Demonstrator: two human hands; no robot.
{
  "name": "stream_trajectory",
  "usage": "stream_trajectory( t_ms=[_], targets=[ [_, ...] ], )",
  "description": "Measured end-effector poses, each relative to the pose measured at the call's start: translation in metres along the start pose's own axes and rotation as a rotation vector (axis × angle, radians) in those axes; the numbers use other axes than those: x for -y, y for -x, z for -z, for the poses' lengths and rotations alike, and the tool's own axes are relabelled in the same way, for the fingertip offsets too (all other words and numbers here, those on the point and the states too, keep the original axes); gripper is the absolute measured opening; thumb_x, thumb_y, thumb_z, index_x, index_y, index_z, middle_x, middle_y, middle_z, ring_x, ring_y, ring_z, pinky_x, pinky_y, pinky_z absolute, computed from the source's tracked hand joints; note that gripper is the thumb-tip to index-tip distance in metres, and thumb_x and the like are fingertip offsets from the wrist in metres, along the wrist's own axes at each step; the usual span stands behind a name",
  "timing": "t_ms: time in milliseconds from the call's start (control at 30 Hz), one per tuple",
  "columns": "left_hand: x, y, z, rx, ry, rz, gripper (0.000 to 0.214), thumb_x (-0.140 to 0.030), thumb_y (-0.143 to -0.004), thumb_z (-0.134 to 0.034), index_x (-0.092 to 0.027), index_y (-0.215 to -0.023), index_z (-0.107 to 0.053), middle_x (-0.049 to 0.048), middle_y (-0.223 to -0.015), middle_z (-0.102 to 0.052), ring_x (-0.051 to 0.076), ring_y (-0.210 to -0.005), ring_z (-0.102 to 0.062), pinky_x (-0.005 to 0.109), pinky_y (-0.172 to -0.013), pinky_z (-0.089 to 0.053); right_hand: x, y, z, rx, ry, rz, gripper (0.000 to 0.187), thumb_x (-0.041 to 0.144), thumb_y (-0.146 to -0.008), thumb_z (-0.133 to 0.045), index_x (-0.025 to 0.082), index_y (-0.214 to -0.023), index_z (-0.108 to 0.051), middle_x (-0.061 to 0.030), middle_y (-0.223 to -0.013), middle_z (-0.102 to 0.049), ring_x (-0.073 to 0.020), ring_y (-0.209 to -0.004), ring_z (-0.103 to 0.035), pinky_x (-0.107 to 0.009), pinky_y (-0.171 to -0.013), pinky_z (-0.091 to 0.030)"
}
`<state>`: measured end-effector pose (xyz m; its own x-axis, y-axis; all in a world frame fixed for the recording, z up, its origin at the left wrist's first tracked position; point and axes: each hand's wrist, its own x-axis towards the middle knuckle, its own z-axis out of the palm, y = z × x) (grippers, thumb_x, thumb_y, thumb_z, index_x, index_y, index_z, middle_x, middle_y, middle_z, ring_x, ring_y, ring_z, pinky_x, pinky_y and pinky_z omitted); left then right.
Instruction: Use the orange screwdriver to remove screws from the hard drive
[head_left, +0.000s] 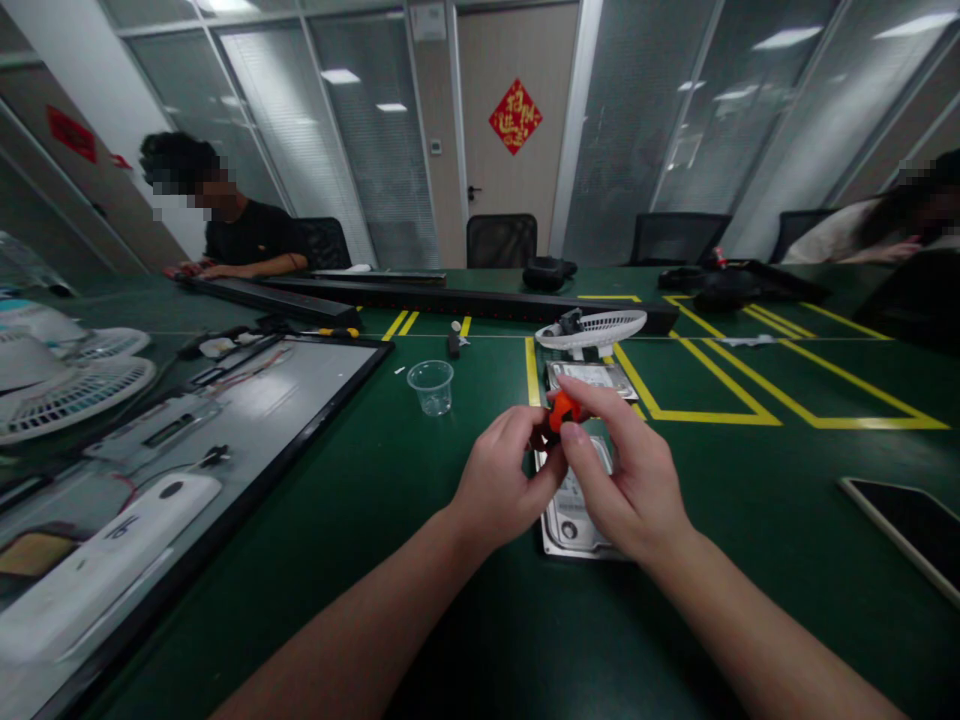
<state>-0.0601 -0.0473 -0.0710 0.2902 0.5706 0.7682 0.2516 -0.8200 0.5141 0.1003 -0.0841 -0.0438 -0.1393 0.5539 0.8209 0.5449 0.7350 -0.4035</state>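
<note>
Over a silver hard drive (559,538) on the green table, my two hands meet around a small orange-and-black screwdriver (564,408). My right hand (630,460) pinches its orange handle between thumb and fingers. Curled closed at the dark lower end, my left hand (506,475) grips it from the other side; the tip is hidden by the fingers. The hard drive lies flat, partly covered by my hands. Just beyond it lies a second hard drive (611,377). A clear plastic cup (431,388) stands to the left of my hands.
A white fan grille (611,328) lies behind the drives. On the left is a large open panel (322,375) with a white device (142,550), near white fans (75,400). A phone (907,525) lies right. A long black bar (465,303) crosses behind. Two people sit across the table.
</note>
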Motion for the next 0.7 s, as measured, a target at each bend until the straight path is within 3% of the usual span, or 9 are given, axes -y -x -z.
stream_trajectory(
  t_ms=[133,367,567,700],
  targets=[
    [-0.0002,0.0006,-0.0008,-0.003,-0.018,-0.005,0.008,-0.019,-0.098,-0.063,-0.021,-0.105,-0.059,0.0027,-0.091,-0.066,0.017,-0.082,-0.063,0.031,-0.075,-0.051,0.0,-0.0004,0.0002,0.0,-0.007,0.0,0.045,0.017,-0.104,-0.057,0.027,-0.148,-0.058,-0.0101,-0.128,-0.074,-0.0262,-0.116,-0.07,-0.046,-0.097,-0.059],
    [0.0008,0.0009,-0.0006,-0.032,-0.004,-0.013,0.017,-0.019,-0.093,-0.068,-0.021,-0.108,-0.059,0.0025,-0.094,-0.067,0.017,-0.081,-0.063,0.03,-0.074,-0.053,-0.0023,-0.0025,-0.001,-0.072,0.031,0.015,0.041,0.016,-0.097,-0.071,0.025,-0.136,-0.063,-0.0069,-0.112,-0.071,-0.0235,-0.101,-0.068,-0.044,-0.091,-0.059],
    [-0.0015,-0.0002,-0.0001,-0.004,-0.01,-0.019,0.009,-0.019,-0.096,-0.064,-0.02,-0.104,-0.059,0.0029,-0.091,-0.066,0.017,-0.081,-0.063,0.031,-0.074,-0.052,0.0008,-0.0012,-0.0008,-0.012,-0.003,0.018,0.051,0.017,-0.102,-0.061,0.027,-0.151,-0.056,-0.0096,-0.128,-0.072,-0.0265,-0.116,-0.07,-0.048,-0.099,-0.06],
    [-0.0016,0.0008,-0.0008,-0.014,-0.025,-0.014,0.009,-0.021,-0.097,-0.064,-0.02,-0.104,-0.059,0.0036,-0.092,-0.067,0.018,-0.082,-0.063,0.032,-0.074,-0.052,0.0007,-0.0006,-0.0009,0.004,0.004,0.01,0.048,0.017,-0.103,-0.056,0.028,-0.15,-0.057,-0.0098,-0.129,-0.073,-0.0277,-0.119,-0.07,-0.049,-0.099,-0.06]
  ],
)
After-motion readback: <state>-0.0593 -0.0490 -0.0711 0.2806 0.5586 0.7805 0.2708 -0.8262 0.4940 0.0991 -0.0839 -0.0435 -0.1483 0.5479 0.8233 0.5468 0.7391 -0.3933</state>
